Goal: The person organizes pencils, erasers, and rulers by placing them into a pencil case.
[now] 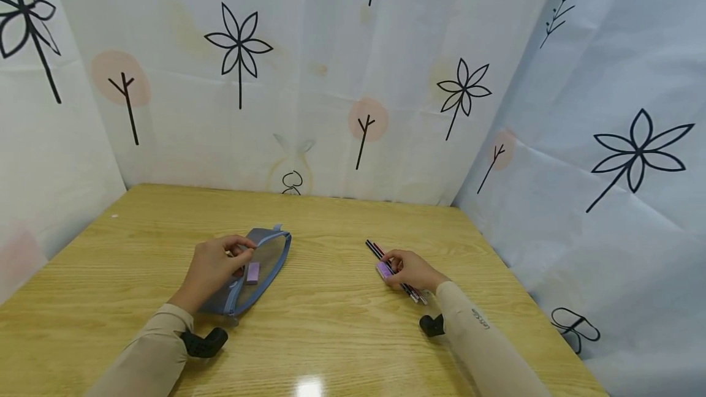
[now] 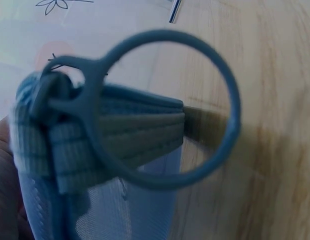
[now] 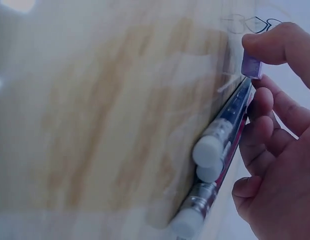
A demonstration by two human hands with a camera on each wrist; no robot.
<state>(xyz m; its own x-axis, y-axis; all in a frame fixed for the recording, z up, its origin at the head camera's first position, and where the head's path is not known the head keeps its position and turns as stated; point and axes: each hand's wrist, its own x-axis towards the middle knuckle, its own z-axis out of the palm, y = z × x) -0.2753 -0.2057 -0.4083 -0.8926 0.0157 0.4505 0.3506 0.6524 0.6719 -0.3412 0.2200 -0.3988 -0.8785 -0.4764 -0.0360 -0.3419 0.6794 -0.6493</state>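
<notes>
While the right hand pinched a purple rectangular block, probably light, firm, best gripped by its sides, toward the right edge of the yellow wooden worktop, the left hand pinched a limp-looking blue mesh pouch by its rim.

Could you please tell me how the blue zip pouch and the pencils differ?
Colour: the zip pouch is blue-grey, while the pencils are dark and reddish with white ends.
Shape: the pouch is broad, whereas the pencils are slim and straight.
Handling: the left hand pinches the pouch's edge; the pencils lie beneath the right hand, which pinches a purple block.
Both are on the wooden table.
</notes>
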